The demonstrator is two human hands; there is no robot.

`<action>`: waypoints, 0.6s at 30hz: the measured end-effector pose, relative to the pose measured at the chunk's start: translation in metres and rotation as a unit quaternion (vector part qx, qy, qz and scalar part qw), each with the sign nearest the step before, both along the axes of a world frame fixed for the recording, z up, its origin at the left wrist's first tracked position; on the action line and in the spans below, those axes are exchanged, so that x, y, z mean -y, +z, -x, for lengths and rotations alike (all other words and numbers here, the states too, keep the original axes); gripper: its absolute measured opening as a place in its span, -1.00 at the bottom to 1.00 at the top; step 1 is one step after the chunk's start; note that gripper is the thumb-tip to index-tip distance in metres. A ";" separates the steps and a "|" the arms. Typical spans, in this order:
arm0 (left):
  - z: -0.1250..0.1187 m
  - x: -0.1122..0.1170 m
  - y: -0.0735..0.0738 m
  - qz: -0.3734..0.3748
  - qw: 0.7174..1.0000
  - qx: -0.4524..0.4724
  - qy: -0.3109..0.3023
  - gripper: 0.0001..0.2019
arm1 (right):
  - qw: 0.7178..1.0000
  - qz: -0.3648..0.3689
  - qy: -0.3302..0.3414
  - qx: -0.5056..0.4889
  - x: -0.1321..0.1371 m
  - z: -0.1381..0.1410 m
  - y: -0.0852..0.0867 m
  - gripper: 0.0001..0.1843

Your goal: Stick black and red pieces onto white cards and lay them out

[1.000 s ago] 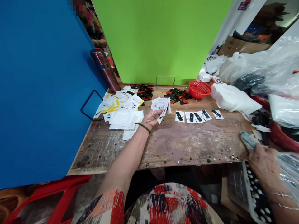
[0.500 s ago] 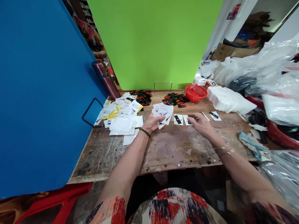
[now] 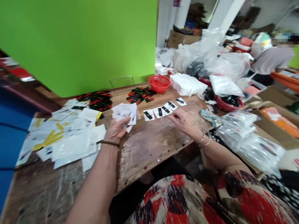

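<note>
Behind our worn tabletop (image 3: 144, 143) stands a bright green panel (image 3: 98, 43), and plastic bags (image 3: 233, 67) are heaped off to the far right. We have a fanned bunch of printed cards (image 3: 125, 112) above the middle of the tabletop, to the left of a row of laid-out cards (image 3: 160, 112), each bearing a black strip (image 3: 149, 115).

We judge the bunch to be very light and thin, bending easily, with smooth faces that could slip over one another; a tight squeeze might crease them. Their near edge seems the best place to take hold, thumb on top and fingers underneath, leaving the printed faces free. The strips look flat and light too, though we cannot tell how stiff they are; we would lift one by its long edges.

Our left hand (image 3: 115, 129) has its fingers closed on that near edge, pinching the bunch with the thumb over the top. Our right hand (image 3: 184, 121) is at the near side of the row, fingers loosely curled; we cannot tell whether they touch a card or hold anything. Beyond the row, toward the far side, lie a pile of black and red pieces (image 3: 140, 95) and a red basket (image 3: 161, 89).
</note>
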State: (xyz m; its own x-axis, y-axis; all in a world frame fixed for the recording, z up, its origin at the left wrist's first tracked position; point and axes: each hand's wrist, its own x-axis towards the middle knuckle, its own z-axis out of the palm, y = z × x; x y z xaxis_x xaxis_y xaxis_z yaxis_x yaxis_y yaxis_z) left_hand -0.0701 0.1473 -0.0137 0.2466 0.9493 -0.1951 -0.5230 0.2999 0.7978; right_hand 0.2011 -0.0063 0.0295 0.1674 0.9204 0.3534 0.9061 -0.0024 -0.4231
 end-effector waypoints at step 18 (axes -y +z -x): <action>-0.008 0.012 0.001 0.013 0.999 -0.021 -0.032 -0.52 | 0.929 0.063 -0.306 0.197 0.094 -0.166 -0.031 -0.76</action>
